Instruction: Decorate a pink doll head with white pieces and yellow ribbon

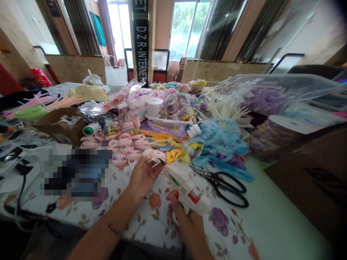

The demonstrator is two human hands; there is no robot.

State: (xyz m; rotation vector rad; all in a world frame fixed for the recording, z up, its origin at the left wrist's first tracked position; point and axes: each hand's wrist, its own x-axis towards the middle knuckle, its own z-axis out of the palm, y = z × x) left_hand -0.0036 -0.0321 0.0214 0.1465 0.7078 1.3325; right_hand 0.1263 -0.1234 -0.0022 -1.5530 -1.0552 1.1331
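My right hand [188, 222] is wrapped round the handle of a white hot glue gun [181, 184] with red parts, a finger at its trigger. The gun's dark nozzle tip points up and left, close to the fingers of my left hand [143, 175]. Those fingers pinch a small white piece [155, 163], partly hidden by the hand; its kind does not show. Just beyond lie several pink doll heads [126, 148] with painted faces, in rows. A pair of black-handled scissors [229, 186] rests to the right of the gun, blades partly open.
Blue ruffled yarn [222, 139], yellow strips [173, 155] and a white ribbon spool [154, 107] crowd the table behind. A brown cardboard box [58, 124] stands left, a larger dark box [311, 180] right. Floral cloth [105, 213] covers the front; cables [20, 184] lie at left.
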